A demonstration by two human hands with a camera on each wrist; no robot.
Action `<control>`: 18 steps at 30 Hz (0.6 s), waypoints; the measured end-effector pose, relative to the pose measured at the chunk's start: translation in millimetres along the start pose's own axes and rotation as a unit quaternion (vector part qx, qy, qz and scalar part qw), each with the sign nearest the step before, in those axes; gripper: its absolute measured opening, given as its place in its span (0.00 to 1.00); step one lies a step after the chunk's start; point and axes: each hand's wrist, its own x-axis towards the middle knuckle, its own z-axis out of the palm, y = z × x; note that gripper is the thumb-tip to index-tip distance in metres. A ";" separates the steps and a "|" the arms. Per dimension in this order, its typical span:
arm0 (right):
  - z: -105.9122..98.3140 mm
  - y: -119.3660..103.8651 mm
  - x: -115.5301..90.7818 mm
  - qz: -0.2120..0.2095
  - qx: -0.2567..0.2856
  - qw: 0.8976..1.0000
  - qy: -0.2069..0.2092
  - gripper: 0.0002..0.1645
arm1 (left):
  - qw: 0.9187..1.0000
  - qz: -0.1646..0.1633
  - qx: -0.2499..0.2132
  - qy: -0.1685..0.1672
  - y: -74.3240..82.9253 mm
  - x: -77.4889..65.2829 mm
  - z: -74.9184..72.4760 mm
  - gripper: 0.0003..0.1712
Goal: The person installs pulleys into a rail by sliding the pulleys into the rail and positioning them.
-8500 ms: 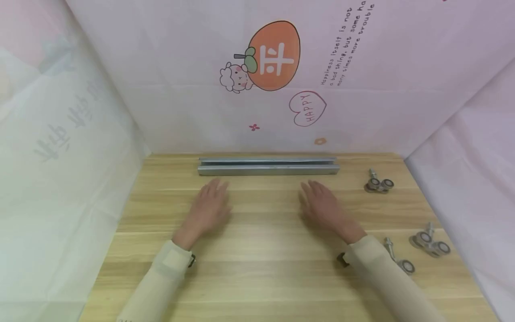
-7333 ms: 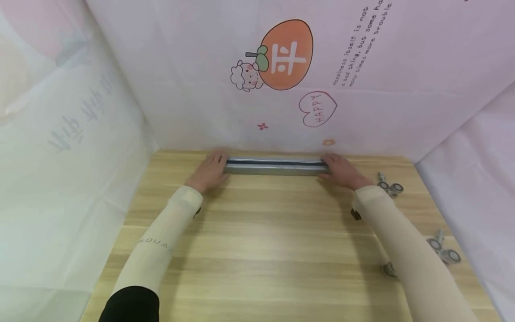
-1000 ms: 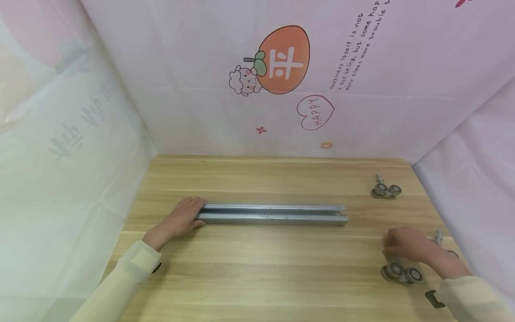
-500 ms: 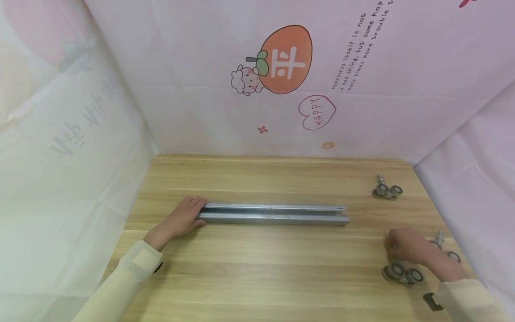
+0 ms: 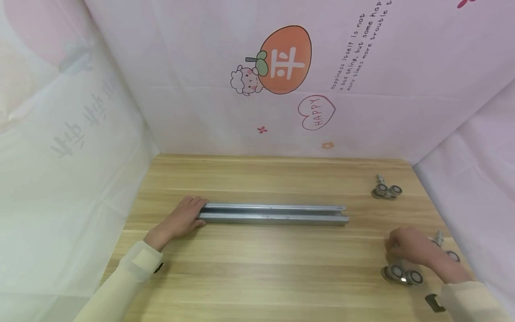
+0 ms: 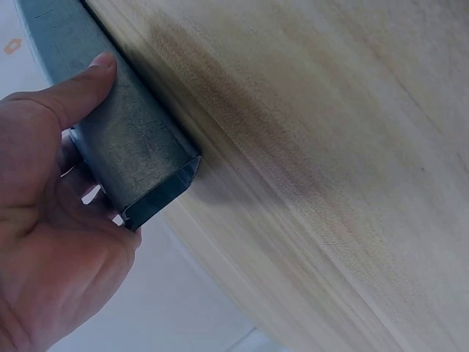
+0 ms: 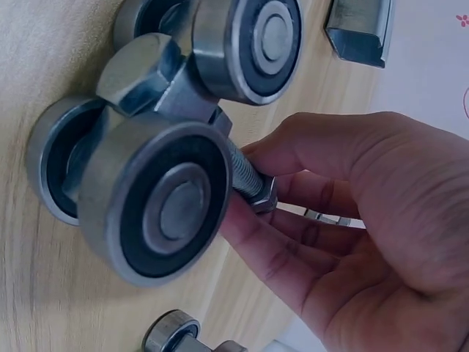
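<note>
A silver metal channel rail (image 5: 273, 219) lies lengthwise across the table, its slot facing up. My left hand (image 5: 186, 216) grips its left end; in the left wrist view the thumb (image 6: 86, 89) lies along one side and the fingers are on the other, beside the hollow end. At the right, my right hand (image 5: 412, 246) pinches the threaded bolt (image 7: 248, 174) of a roller trolley (image 5: 402, 273). That trolley has several bearing wheels (image 7: 176, 205) on a metal body. In the head view the hand hides its bolt.
A second roller trolley (image 5: 387, 191) stands near the back right, its bolt pointing toward the back. A third trolley (image 5: 453, 256) is partly hidden behind the right wrist. White printed cloth (image 5: 201, 112) walls the wooden table (image 5: 257, 277) at the back and both sides.
Since the oldest frames, the rail has come from the table's back edge toward me. My right hand has left it for the nearest trolley. Over the last second almost nothing has moved.
</note>
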 end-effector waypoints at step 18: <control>-9.7 -0.4 3.3 0.009 -0.030 0.998 0.047 0.10 | 1.000 0.000 0.001 0.011 -2.3 -1.1 4.2 0.36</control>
